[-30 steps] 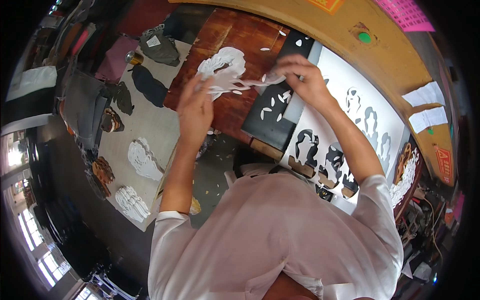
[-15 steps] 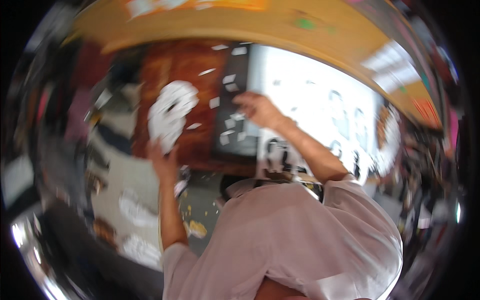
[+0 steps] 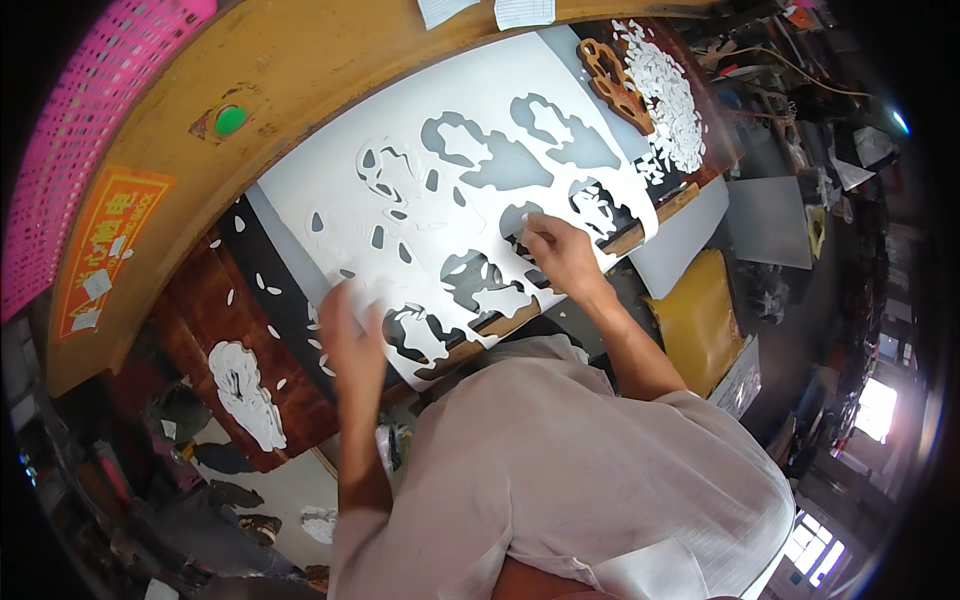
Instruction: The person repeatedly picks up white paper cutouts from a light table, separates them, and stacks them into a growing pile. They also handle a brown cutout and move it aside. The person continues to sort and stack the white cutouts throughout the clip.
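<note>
White sheet: spread over the table, centre of view, pierced by lobed openings and smaller slots; ragged cut strips along its near edge.
Right hand: above an opening in the middle of the sheet, fingers curled and drawn together; one cannot tell whether they grasp any material.
Left hand: over the sheet's near left part, blurred; a pale smear lies by its fingers, and whether they are released or grasping something cannot be told.
Black strip: beside the sheet's left end, dotted with white slivers.
Reddish-brown board: left of the strip, bearing a stack of white cut pieces.
Far right end: an orange-brown openwork shape lying just beside a heap of white scraps.
Yellow beam: curving past the sheet's far side, with a round green button.
Pink perforated basket: upper left, beyond the beam.
</note>
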A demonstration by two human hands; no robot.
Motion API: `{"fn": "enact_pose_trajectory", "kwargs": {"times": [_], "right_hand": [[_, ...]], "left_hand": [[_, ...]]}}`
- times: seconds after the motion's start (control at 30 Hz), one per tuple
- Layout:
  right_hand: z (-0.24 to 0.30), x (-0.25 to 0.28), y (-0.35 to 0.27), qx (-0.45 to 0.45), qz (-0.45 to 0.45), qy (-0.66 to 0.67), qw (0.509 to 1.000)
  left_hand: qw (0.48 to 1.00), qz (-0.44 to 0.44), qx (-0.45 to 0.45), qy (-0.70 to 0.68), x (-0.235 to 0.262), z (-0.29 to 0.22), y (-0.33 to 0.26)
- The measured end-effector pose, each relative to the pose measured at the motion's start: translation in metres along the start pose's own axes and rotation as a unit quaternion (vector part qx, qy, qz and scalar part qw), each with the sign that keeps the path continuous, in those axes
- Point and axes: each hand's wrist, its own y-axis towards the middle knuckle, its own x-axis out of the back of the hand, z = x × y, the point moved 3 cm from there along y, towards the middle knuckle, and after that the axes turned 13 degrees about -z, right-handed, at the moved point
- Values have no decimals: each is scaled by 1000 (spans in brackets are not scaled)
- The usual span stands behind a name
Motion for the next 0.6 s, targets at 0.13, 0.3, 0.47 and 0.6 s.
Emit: {"fn": "enact_pose_trajectory", "kwargs": {"times": [0.13, 0.3, 0.47, 0.6], "right_hand": [[-1, -18, 13, -188, 132, 126, 965], [-4, -23, 31, -333, 234, 319, 856], [-15, -40, 53, -293, 373, 353, 806], [-31, -57, 50, -330, 427, 372, 756]], "left_hand": [[993, 45, -95, -60, -112, -89, 45], [995, 46, 38, -76, -141, -92, 60], [991, 66, -22, -113, -148, -79, 38], [991, 97, -87, -39, -148, -82, 29]]}}
